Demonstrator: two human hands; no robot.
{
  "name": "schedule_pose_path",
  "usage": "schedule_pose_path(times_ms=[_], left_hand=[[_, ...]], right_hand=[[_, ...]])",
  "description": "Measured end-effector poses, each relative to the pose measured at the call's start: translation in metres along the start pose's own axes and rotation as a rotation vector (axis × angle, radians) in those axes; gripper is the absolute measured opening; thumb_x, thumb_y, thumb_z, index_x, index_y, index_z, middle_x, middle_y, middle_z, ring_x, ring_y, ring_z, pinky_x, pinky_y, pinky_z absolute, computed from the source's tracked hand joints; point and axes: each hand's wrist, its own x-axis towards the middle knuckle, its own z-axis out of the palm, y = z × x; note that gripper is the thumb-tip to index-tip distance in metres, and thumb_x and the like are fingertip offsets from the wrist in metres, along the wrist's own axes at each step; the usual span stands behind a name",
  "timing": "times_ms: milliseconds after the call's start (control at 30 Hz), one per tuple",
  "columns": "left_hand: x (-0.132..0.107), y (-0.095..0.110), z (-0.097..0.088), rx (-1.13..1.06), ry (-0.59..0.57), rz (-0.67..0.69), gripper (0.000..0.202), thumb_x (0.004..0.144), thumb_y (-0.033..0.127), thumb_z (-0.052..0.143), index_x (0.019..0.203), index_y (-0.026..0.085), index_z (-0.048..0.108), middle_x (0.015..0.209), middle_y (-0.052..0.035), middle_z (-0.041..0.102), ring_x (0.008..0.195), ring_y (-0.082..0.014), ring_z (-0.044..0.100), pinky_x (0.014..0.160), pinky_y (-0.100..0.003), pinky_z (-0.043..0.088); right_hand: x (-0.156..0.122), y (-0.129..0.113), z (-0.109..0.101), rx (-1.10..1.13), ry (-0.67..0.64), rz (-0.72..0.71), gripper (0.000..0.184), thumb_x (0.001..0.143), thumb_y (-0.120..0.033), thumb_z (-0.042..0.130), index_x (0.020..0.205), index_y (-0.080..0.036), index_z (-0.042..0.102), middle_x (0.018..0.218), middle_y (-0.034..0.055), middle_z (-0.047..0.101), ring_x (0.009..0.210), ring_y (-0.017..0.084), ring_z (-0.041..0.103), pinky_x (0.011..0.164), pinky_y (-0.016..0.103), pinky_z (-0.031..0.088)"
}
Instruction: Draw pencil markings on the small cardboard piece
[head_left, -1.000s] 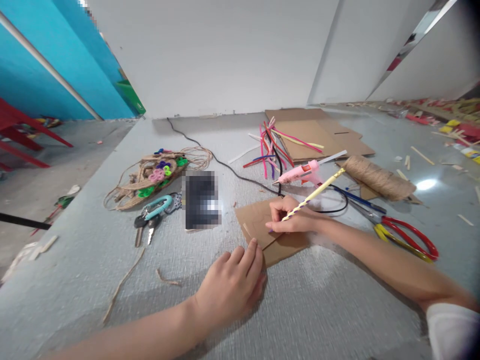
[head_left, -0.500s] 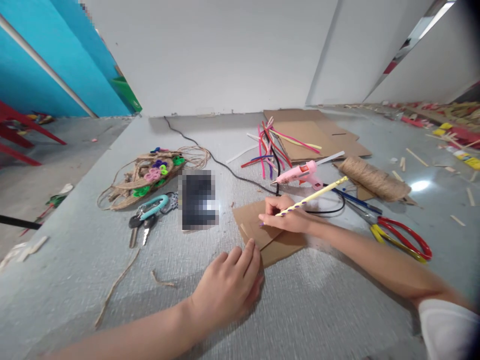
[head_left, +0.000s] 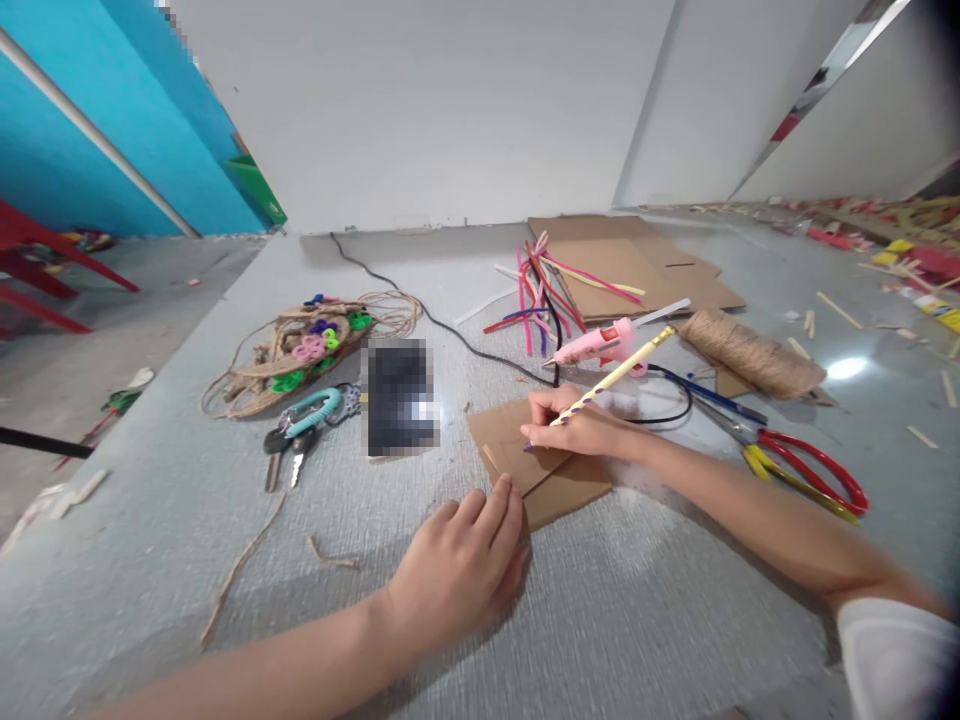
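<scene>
My right hand (head_left: 574, 422) is closed around a yellow pencil (head_left: 622, 378) with dark purple dimples, its tip down on a small brown cardboard piece (head_left: 517, 432). This piece partly overlaps another cardboard piece (head_left: 574, 495) beneath it. My left hand (head_left: 465, 555) has its fingers together and the fingertips on the near left edge of the cardboard, steadying it; the thumb is mostly hidden. A thin strip (head_left: 491, 458) shows on the cardboard just above those fingertips. Beyond my right hand lies a pink glue gun (head_left: 596, 343) with a clear glue stick in it.
Scissors (head_left: 814, 470), a blue pen (head_left: 724, 398) and a twine roll (head_left: 754, 352) lie to the right. Pipe cleaners (head_left: 536, 290) and cardboard sheets (head_left: 637, 262) are at the back. On the left are keys (head_left: 298, 455), a blurred-out dark rectangle (head_left: 400, 398) and a decorated twine bundle (head_left: 300, 350).
The pencil leans slightly differently, and its tip has moved a little to the right on the cardboard. My left hand stays in place on the edge.
</scene>
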Motion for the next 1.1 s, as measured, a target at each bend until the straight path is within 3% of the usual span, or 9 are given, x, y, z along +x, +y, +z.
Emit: schedule_pose_path(times_ms=[1100], left_hand=[[0.0002,0.0001,0.0021,-0.021,0.009,-0.008,0.036,0.084,0.024,0.046,0.109,0.004,0.063,0.112,-0.0166,0.066,0.07,-0.0227,0.061,0.049,-0.033,0.051]], right_hand=[[0.0014,0.0039,0.0023,-0.043,0.026,0.001,0.026,0.073,-0.026,0.062,0.058,-0.018,0.043,0.054,-0.0054,0.048,0.051,0.007,0.039,0.048,0.022,0.027]])
